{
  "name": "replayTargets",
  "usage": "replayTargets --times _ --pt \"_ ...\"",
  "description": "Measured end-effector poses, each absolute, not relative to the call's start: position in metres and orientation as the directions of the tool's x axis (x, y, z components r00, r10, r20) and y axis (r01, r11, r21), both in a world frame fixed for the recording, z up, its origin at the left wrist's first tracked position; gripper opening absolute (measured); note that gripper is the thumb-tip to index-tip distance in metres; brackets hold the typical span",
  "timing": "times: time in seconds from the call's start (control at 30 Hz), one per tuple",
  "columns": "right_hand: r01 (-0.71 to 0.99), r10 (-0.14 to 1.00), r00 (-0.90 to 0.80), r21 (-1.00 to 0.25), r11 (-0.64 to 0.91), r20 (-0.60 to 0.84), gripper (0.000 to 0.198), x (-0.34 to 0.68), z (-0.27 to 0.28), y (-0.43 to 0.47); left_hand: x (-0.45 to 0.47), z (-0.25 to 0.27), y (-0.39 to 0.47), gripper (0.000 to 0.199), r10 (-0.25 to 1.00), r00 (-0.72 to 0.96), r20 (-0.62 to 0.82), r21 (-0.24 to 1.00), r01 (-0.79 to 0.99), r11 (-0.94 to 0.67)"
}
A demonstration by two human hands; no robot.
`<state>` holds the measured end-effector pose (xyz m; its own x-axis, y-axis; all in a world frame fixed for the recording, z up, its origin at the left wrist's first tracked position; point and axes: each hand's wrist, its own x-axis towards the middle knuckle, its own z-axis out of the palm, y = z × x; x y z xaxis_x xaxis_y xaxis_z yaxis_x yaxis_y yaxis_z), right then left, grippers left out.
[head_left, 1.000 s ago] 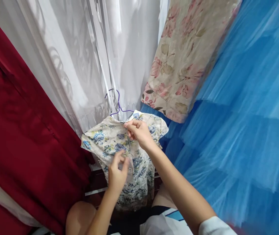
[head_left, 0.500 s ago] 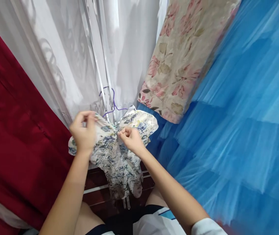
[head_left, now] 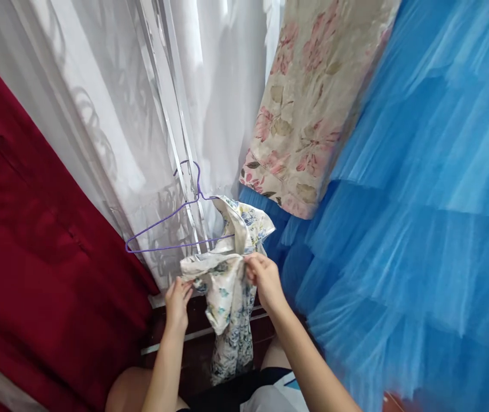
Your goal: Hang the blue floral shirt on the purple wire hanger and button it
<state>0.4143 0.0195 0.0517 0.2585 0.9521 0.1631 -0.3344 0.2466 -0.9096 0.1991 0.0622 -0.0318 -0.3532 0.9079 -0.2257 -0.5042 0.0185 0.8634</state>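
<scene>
A white dress with a blue floral print (head_left: pixel 223 292) hangs by its right shoulder on a purple hanger (head_left: pixel 162 220). The hanger's left arm is bare, and its hook is at the metal rods. My left hand (head_left: pixel 178 300) pinches the dress's loose left shoulder edge, below the hanger. My right hand (head_left: pixel 264 274) is closed on the fabric at the neckline, near the middle of the dress. The lower part of the dress hangs down between my forearms.
Metal rods (head_left: pixel 176 120) run down in front of white curtains (head_left: pixel 223 86). Red fabric (head_left: pixel 34 257) hangs at the left. On the right are a beige garment with pink flowers (head_left: pixel 300 126) and a tiered blue tulle skirt (head_left: pixel 420 229).
The dress's left shoulder has come off the hanger, baring that arm. My left hand has moved down and right with the fabric; my right hand has shifted down and right.
</scene>
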Motion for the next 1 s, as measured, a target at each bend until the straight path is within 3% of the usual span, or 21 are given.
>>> replayTargets --times 0.17,0.27,0.33,0.43,0.53,0.6,0.67,0.73,0.77,0.87,1.0 --pt "-0.396 0.713 0.701 -0.845 0.358 -0.027 0.023 0.462 -0.018 -0.003 0.252 -0.007 0.022 0.034 0.996 -0.06 0.072 0.82 -0.565 -0.093" --pt "-0.334 0.714 0.697 -0.909 0.249 -0.061 0.027 0.473 -0.049 -0.018 0.265 0.015 -0.004 0.03 0.981 0.052 0.185 0.855 -0.501 -0.135" --pt "-0.218 0.75 0.662 -0.957 0.192 0.0 0.034 0.471 -0.053 -0.023 0.273 0.022 -0.019 0.027 0.973 0.069 0.218 0.895 -0.411 -0.171" --pt "-0.08 0.879 0.468 -0.987 0.141 0.088 0.047 0.454 -0.035 -0.027 0.284 0.025 -0.038 0.025 0.952 0.104 0.286 0.934 -0.25 -0.254" --pt "-0.225 1.0 -0.023 -0.974 0.008 0.013 0.06 0.429 -0.008 -0.034 0.286 0.027 -0.047 0.025 0.91 0.218 0.353 0.935 -0.108 -0.337" --pt "-0.364 0.964 -0.267 -0.925 -0.107 -0.007 0.066 0.414 0.005 -0.039 0.276 0.031 -0.045 0.021 0.897 0.286 0.338 0.94 -0.048 -0.339" --pt "-0.415 0.918 -0.398 -0.893 -0.173 0.008 0.063 0.405 0.013 -0.042 0.257 0.033 -0.039 0.039 0.904 0.313 0.291 0.955 -0.044 -0.293" --pt "-0.354 0.858 -0.513 -0.918 -0.182 0.028 0.05 0.402 0.02 -0.04 0.235 0.031 -0.032 0.06 0.901 0.365 0.236 0.971 -0.059 -0.23" --pt "-0.291 0.816 -0.577 -0.942 -0.166 0.034 0.044 0.403 0.024 -0.038 0.224 0.027 -0.031 0.061 0.886 0.422 0.195 0.98 -0.053 -0.191" --pt "-0.124 0.726 -0.688 -0.988 -0.095 0.016 0.031 0.414 0.045 -0.03 0.2 0.005 -0.035 0.054 0.836 0.549 0.002 0.998 0.054 -0.038" --pt "-0.031 0.854 -0.518 -0.999 0.037 0.047 0.011 0.442 0.081 -0.018 0.173 -0.032 -0.054 0.051 0.903 0.414 -0.117 0.973 0.23 0.021"
